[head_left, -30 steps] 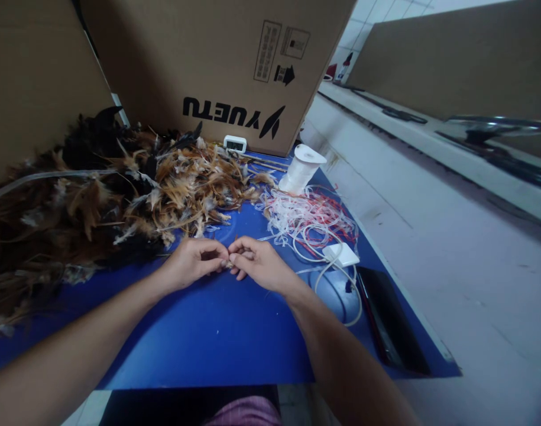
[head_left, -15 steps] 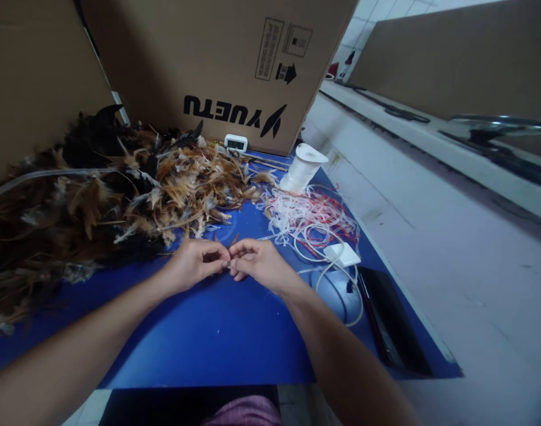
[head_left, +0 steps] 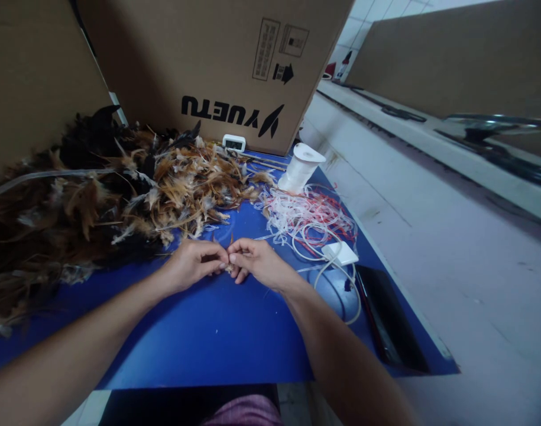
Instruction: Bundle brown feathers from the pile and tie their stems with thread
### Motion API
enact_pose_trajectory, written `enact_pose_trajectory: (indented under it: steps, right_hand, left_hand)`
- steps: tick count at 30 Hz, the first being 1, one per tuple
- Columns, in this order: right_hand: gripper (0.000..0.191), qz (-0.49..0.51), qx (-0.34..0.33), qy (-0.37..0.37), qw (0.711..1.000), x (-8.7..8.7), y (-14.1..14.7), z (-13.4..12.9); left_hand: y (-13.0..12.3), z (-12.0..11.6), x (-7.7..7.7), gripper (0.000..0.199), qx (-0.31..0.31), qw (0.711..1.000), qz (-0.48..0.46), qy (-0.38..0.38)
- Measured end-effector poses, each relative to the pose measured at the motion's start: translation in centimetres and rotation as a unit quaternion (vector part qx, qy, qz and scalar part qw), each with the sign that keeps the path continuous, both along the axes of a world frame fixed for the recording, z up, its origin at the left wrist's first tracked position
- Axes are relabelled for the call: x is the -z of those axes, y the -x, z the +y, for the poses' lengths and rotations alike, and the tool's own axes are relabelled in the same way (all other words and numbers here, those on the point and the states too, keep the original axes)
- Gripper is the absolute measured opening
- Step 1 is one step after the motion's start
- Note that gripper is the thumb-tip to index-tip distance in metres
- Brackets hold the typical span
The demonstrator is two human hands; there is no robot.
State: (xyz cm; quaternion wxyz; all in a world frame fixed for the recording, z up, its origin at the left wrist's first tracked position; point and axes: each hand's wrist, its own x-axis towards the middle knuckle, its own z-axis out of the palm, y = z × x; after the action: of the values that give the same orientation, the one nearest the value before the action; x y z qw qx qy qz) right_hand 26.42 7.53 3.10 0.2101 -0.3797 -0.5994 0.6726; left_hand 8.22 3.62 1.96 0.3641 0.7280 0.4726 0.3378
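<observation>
The blue worktop (head_left: 199, 349) spreads under and around the fingers, its near edge on the person's side of them. Beyond the fingers stands a large cardboard box (head_left: 217, 53), its YUETU lettering upside down. A broad heap of feathers (head_left: 203, 183), brown, black and whitish, lies to the left of the fingers and runs on past them toward the box. Well to the right of the fingers, and nearer the person, is a flat black object (head_left: 392, 319) whose nature I cannot make out. A loose tangle of white and red strips (head_left: 288, 213) lies ahead and to the right. The left hand (head_left: 194, 263) and right hand (head_left: 260, 263) meet just above the bare blue surface, fingertips touching or almost so. Right of the fingers sits a rounded pale-blue shape (head_left: 330, 290); farther off on that side, behind the strips, a white spool (head_left: 299, 168) stands on end. A white block (head_left: 347, 254) rests against the rounded shape, a pale cable looping round it. Straight ahead of the fingers, at the foot of the box, is a little white device (head_left: 233, 142) with a dark display. Smallest is the feather piece (head_left: 229, 268) — pinched between thumb and fingers of both hands, mostly hidden, with thin brown tips poking up beyond them.
</observation>
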Motion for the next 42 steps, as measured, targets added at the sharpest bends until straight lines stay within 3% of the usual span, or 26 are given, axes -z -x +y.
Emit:
enact_pose_trajectory:
  steps: [10,19,27,42]
  right_hand:
    - [0.009,-0.06,-0.025,-0.101,0.993,1.4,0.0,0.3]
    - [0.008,-0.024,0.006,-0.08,0.996,1.3,0.3,0.0]
    - [0.004,-0.001,0.02,-0.088,0.996,1.0,0.6,-0.3]
    - [0.016,0.031,0.113,0.004,0.993,-0.3,0.8,-0.8]
  left_hand:
    - [-0.2,0.0,0.2,0.01,-0.015,0.999,-0.026,0.038]
    - [-0.5,-0.3,0.1,0.009,-0.06,0.998,-0.025,0.021]
    - [-0.7,-0.4,0.1,0.011,-0.088,0.991,-0.068,0.074]
    - [-0.7,-0.5,0.0,0.009,-0.097,0.993,-0.053,0.032]
